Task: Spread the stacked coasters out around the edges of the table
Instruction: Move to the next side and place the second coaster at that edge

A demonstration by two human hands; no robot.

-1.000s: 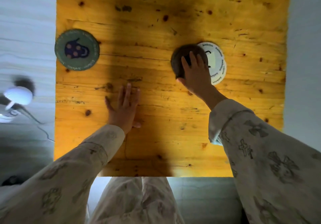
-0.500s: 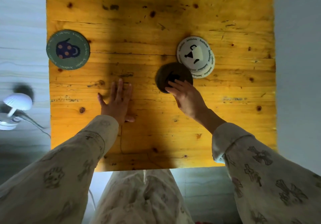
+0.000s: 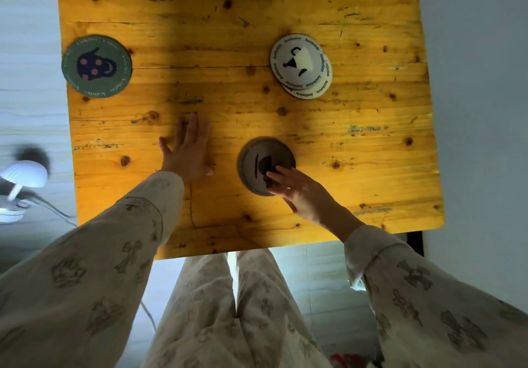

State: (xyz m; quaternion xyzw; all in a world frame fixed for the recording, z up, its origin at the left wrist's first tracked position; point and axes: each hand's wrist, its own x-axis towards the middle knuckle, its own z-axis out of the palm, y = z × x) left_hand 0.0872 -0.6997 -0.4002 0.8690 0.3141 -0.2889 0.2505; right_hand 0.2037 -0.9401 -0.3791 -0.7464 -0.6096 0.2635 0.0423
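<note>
A wooden table fills the view. A green coaster with a dark mug drawing lies at the left edge. Two white coasters lie stacked and slightly offset toward the right. A dark grey coaster lies flat in shadow near the front middle. The fingertips of my right hand press on that coaster's near right part, fingers spread. My left hand rests flat on the wood to the left of it, holding nothing.
A white mushroom-shaped lamp with a cable stands on the floor left of the table. A pale wall or panel runs along the table's right side. My legs are below the front edge.
My right hand has slid the dark grey coaster off the white stack toward the front middle of the table. My left hand has stayed flat in place.
</note>
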